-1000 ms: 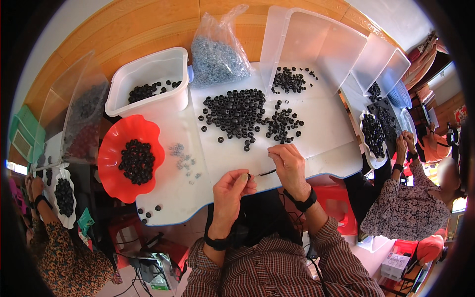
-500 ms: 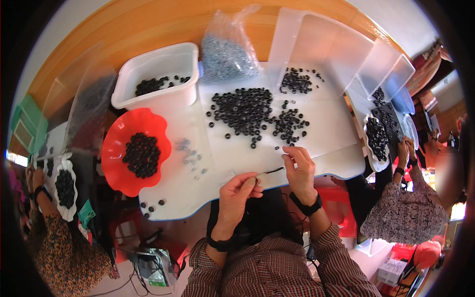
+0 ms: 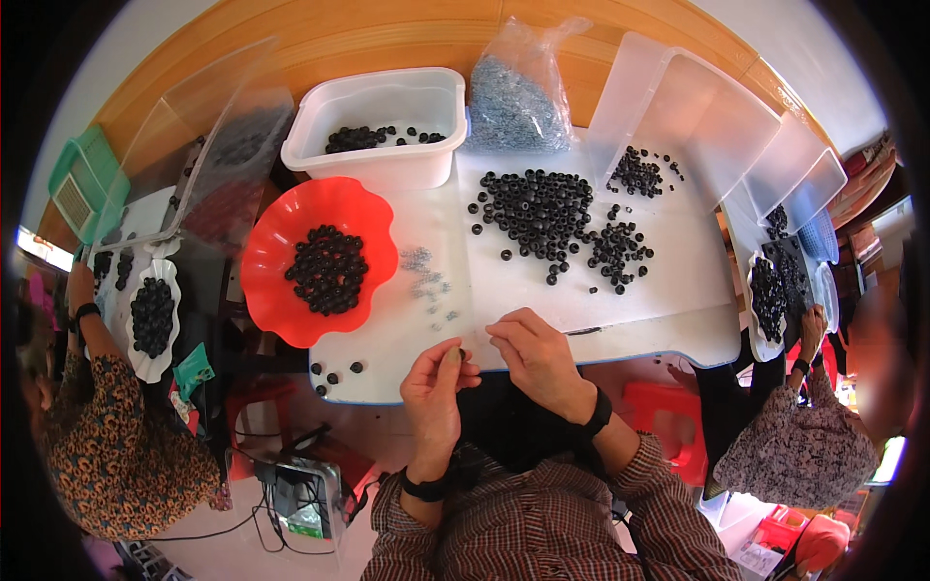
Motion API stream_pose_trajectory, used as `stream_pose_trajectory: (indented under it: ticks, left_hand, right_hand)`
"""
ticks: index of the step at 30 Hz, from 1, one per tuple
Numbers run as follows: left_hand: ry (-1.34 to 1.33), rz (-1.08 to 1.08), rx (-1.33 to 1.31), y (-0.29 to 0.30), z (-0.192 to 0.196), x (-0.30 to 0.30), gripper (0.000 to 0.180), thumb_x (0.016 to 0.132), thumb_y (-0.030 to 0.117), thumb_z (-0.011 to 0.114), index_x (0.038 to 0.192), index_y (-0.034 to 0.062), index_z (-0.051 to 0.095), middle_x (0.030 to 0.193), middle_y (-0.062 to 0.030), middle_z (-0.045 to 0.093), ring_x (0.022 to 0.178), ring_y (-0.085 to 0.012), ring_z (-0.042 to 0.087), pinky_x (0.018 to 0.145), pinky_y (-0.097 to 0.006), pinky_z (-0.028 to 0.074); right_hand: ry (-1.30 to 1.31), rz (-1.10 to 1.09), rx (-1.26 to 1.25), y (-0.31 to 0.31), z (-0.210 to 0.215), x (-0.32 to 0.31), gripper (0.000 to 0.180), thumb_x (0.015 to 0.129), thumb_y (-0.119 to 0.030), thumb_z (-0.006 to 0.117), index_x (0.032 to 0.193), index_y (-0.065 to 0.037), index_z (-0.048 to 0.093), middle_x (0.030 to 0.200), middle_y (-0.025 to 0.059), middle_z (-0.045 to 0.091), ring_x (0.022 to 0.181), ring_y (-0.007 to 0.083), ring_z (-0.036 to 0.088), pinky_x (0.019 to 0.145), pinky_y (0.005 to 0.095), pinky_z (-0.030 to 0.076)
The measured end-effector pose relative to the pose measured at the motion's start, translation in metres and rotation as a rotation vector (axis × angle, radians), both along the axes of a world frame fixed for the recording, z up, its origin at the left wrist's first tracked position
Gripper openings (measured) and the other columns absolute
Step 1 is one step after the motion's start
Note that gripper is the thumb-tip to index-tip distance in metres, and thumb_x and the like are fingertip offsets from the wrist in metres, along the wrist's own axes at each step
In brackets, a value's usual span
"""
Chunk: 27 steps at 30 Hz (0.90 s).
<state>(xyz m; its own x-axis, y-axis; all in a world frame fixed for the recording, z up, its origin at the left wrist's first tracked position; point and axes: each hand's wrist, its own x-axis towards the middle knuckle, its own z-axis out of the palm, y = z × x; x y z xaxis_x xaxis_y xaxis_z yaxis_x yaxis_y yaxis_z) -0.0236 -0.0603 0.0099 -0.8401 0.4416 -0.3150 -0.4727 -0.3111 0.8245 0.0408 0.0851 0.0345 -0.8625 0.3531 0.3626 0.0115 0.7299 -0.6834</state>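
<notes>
My left hand (image 3: 436, 392), at the front edge of the white table (image 3: 668, 324), pinches a small black ring-shaped part (image 3: 463, 355) between thumb and fingertips. Just to its right is my right hand (image 3: 542, 358), thumb and fingers pinched together and pointing toward the left hand. Whatever lies between those fingertips is too small to make out. A thin black stick-like tool (image 3: 584, 331) lies on the table behind the right hand, which partly hides it. Beyond the hands lies a large pile of black rings (image 3: 538, 208), with a smaller pile of black parts (image 3: 620, 254) beside it.
To the left stand a red scalloped bowl (image 3: 266, 242) of black parts and a white tub (image 3: 373, 174). Small clear-looking pieces (image 3: 426, 276) lie near the bowl. A bag of bluish pieces (image 3: 523, 107) and a translucent bin (image 3: 717, 121) stand behind. People work at both sides.
My right hand has moved left and closer to my left hand, away from the smaller pile. The view has shifted, so the table things appear farther right. The left hand keeps its pinch.
</notes>
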Motion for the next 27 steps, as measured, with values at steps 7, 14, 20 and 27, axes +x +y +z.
stream_pose_trajectory:
  ticks: [7, 14, 20, 27]
  left_hand:
    - [-0.014, 0.111, 0.034, -0.026, -0.004, -0.01, 0.021, 0.099, 0.01, 0.057, 0.114, -0.0026, 0.062, 0.095, -0.0102, 0.067, 0.072, -0.0133, 0.065, 0.063, -0.025, 0.057]
    - [-0.026, 0.111, 0.052, -0.031, -0.006, -0.013, 0.021, 0.099, 0.011, 0.057, 0.115, -0.0028, 0.062, 0.095, -0.0107, 0.067, 0.072, -0.0135, 0.065, 0.062, -0.025, 0.057]
    - [-0.062, 0.097, 0.082, -0.031, -0.003, -0.013, 0.022, 0.099, 0.011, 0.057, 0.114, -0.0034, 0.061, 0.095, -0.0115, 0.066, 0.071, -0.0135, 0.065, 0.062, -0.025, 0.057]
    - [-0.1, 0.086, 0.09, -0.031, 0.0, -0.015, 0.022, 0.1, 0.011, 0.056, 0.115, -0.0038, 0.06, 0.097, -0.0121, 0.065, 0.073, -0.0131, 0.061, 0.065, -0.025, 0.051]
  right_hand:
    - [-0.016, 0.049, 0.071, -0.016, -0.002, -0.028, 0.013, 0.082, -0.001, 0.066, 0.094, -0.004, 0.064, 0.09, 0.0075, 0.058, 0.078, 0.0265, 0.062, 0.063, 0.0372, 0.053]
    - [-0.011, 0.015, 0.172, -0.033, -0.012, -0.047, 0.012, 0.081, -0.006, 0.071, 0.093, -0.005, 0.067, 0.086, 0.0074, 0.057, 0.073, 0.0258, 0.063, 0.06, 0.0353, 0.052]
    - [-0.043, -0.048, 0.24, -0.038, -0.015, -0.052, 0.011, 0.08, -0.01, 0.07, 0.086, -0.004, 0.065, 0.083, 0.0086, 0.053, 0.076, 0.0259, 0.061, 0.063, 0.0367, 0.051]
    - [-0.05, -0.049, 0.229, -0.037, -0.015, -0.049, 0.008, 0.083, -0.01, 0.067, 0.086, -0.004, 0.062, 0.084, 0.009, 0.054, 0.075, 0.0265, 0.061, 0.062, 0.0379, 0.051]
